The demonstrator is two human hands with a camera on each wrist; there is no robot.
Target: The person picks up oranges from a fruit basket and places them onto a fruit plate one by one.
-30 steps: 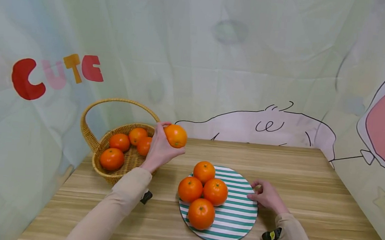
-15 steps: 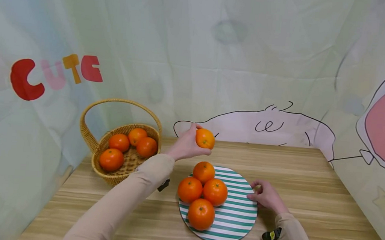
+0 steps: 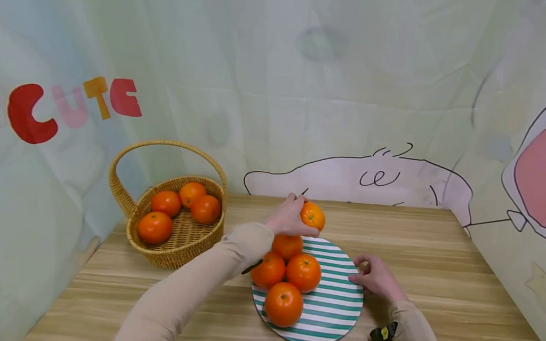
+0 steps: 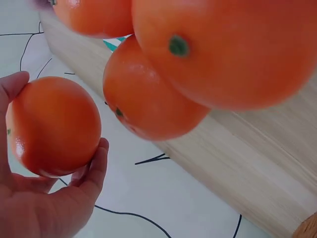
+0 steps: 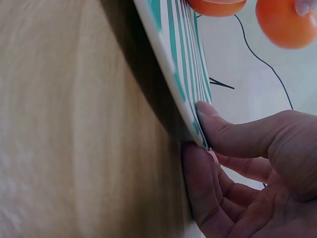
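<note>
Orange fruit [image 3: 313,217], just below and right of frame centre, is gripped by the left hand [image 3: 291,217]. Right hand [image 3: 377,277] pinches the striped plate [image 3: 337,296], bearing four similar fruits [image 3: 284,304]; wicker basket [image 3: 169,259], frame left, contains four further fruits [image 3: 155,227].

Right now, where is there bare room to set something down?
On the plate, the striped part between the four oranges and the right hand is bare. So is the table between that hand and the right backdrop. Crowded: the plate's left side, and the gap toward the basket, which the left sleeve crosses.
</note>
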